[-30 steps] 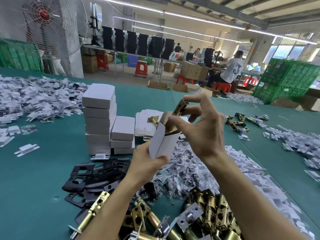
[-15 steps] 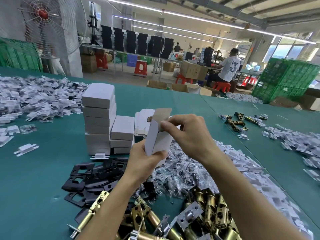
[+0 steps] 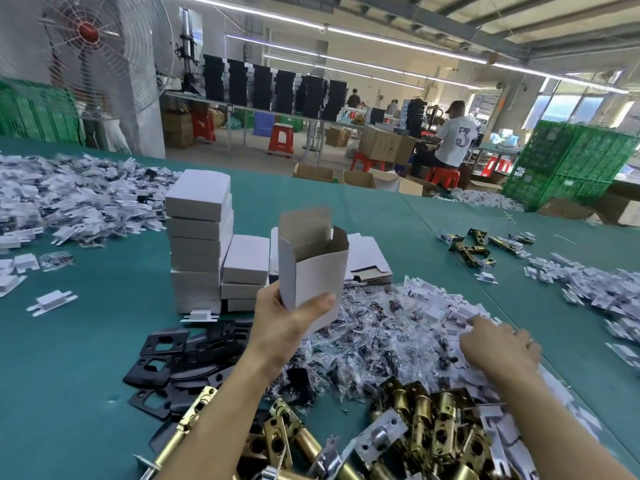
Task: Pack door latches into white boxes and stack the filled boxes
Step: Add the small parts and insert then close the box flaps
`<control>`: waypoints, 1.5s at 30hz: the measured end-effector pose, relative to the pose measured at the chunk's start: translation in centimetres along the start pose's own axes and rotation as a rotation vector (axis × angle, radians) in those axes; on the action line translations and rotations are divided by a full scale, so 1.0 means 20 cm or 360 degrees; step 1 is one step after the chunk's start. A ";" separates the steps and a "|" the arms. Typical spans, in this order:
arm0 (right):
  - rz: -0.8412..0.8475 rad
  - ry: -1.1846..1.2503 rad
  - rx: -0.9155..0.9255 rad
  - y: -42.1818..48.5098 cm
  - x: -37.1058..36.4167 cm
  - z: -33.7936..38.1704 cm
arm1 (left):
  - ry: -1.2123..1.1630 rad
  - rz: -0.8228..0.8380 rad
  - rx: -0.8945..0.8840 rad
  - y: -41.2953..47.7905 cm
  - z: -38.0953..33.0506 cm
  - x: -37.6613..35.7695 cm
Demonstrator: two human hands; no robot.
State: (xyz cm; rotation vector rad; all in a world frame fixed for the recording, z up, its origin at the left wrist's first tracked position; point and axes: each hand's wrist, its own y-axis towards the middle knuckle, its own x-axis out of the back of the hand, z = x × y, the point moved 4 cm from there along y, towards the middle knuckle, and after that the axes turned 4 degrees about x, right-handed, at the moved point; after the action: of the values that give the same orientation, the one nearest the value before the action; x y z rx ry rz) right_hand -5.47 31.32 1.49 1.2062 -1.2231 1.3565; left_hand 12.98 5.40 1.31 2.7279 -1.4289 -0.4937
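My left hand (image 3: 287, 323) grips an upright white box (image 3: 311, 268) by its lower end, top flap open; what is inside is hidden. My right hand (image 3: 498, 344) lies palm down on the heap of white plastic parts (image 3: 453, 313) to the right, fingers reaching into it; I cannot see whether it holds anything. Brass door latches (image 3: 426, 424) lie piled near the front edge. Closed white boxes (image 3: 199, 237) stand stacked behind my left hand, with a lower stack (image 3: 246, 268) beside them.
Black strike plates (image 3: 173, 358) lie at the left front. Small clear bags (image 3: 374, 341) of parts cover the middle. Flat unfolded boxes (image 3: 367, 261) lie behind the held box. More white parts (image 3: 69, 199) are heaped far left, loose latches (image 3: 474, 244) far right on the green table (image 3: 86, 341).
A second ago my right hand pushed a brass latch into the box. It then left the box and moved down right onto the white parts. The box's flap stands open.
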 end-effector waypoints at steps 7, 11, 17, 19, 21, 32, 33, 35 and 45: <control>-0.0314 -0.0013 0.0072 0.01 -0.01 -0.01 | -0.0115 0.0201 0.0000 -0.01 0.01 -0.03; -0.0579 0.0287 0.0223 0.00 0.03 0.01 | -0.0166 0.0227 -0.0040 -0.01 0.01 -0.04; -0.0933 0.1476 0.1027 -0.22 0.38 0.25 | 0.0012 0.0171 -0.0166 -0.02 0.00 -0.05; -0.1026 0.1641 0.1406 -0.37 0.53 0.36 | 0.0128 0.0126 -0.0175 -0.02 0.01 -0.06; -0.1145 0.1604 0.1728 -0.52 0.62 0.45 | 0.0183 0.0087 -0.0165 -0.02 0.02 -0.05; -0.1195 0.0878 0.1849 -0.66 0.54 0.72 | 0.0440 0.0034 -0.0224 -0.01 0.03 -0.05; -0.1133 0.0866 0.1805 -0.64 0.53 0.73 | 0.0460 0.0022 -0.0222 -0.01 0.03 -0.05; -0.1058 0.0796 0.1702 -0.61 0.52 0.73 | 0.0498 -0.0016 -0.0210 -0.01 0.03 -0.05; -0.0982 0.1244 0.1556 -0.59 0.53 0.72 | 0.0544 -0.0045 -0.0259 -0.01 0.02 -0.05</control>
State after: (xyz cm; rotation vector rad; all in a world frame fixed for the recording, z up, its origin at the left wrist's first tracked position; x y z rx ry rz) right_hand 6.30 18.20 13.49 1.2876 0.4210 1.6976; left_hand 12.51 6.43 1.17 2.5499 -1.2103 -0.1258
